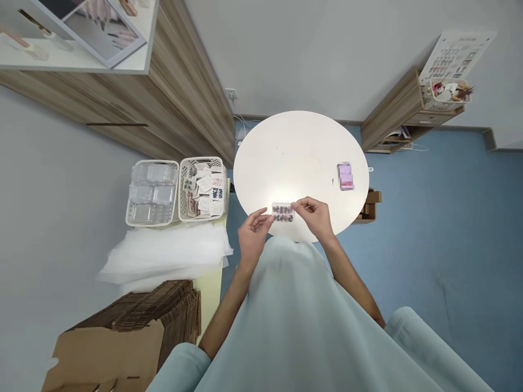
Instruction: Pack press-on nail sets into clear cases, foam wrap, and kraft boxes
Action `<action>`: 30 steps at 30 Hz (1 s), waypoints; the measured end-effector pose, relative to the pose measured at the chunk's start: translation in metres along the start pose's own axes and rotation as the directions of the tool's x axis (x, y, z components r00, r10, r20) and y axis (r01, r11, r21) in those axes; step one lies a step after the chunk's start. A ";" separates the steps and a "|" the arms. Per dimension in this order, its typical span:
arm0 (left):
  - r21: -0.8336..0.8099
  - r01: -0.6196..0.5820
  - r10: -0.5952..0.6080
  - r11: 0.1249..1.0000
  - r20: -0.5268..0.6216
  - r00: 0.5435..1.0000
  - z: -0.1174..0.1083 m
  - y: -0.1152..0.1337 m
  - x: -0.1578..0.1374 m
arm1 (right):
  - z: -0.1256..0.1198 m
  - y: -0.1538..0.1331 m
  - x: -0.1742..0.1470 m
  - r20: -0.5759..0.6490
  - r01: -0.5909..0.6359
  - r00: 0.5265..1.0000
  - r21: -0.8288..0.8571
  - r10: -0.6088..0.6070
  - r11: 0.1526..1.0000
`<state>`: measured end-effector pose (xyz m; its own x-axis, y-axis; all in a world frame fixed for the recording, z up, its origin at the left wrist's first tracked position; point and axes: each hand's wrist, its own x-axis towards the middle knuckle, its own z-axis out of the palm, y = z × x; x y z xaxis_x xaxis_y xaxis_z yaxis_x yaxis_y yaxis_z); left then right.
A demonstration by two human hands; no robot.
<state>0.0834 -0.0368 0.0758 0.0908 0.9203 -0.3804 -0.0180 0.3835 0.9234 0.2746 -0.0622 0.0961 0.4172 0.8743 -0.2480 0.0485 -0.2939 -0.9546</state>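
Note:
A small set of press-on nails (283, 213), patterned dark and pink in two rows on a pale card or in a clear case, is held over the near edge of the round white table (298, 147). My left hand (254, 231) grips its left end, the thumb at the lower left corner and the fingers partly curled. At the upper right corner, my right hand (314, 215) pinches the set between thumb and fingertips. Further right on the tabletop lies a purple-pink item (345, 176), blurred in the picture.
Left of the table stand a white basket (183, 202) of carded nail sets and another basket (175, 190) of clear plastic boxes. White sheets (171, 250) and flattened cardboard boxes (114, 343) lie nearer me. A wooden cabinet (392, 109) and a cardboard box (368, 212) are on the right.

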 end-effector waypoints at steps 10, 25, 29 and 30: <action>0.060 0.180 -0.187 0.982 0.161 0.969 -0.001 -0.003 0.007 | -0.020 0.004 -0.004 0.079 0.109 0.991 -0.004 -0.109 0.994; 0.114 0.327 -0.346 0.938 0.372 0.861 0.035 0.025 0.013 | -0.066 0.032 -0.014 0.212 0.681 0.732 -0.273 -0.648 0.680; 0.131 0.225 -0.257 0.965 0.336 0.906 0.050 0.020 0.010 | -0.085 0.044 -0.013 0.222 0.680 0.731 -0.321 -0.646 0.659; 0.141 0.181 -0.219 0.973 0.333 0.917 0.054 0.019 0.010 | -0.090 0.047 -0.012 0.227 0.672 0.738 -0.334 -0.635 0.661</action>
<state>0.1381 -0.0248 0.0921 0.4183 0.7349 -0.5338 0.1394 0.5288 0.8372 0.3536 -0.1217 0.0688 0.0716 0.9197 0.3861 0.6156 0.2638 -0.7426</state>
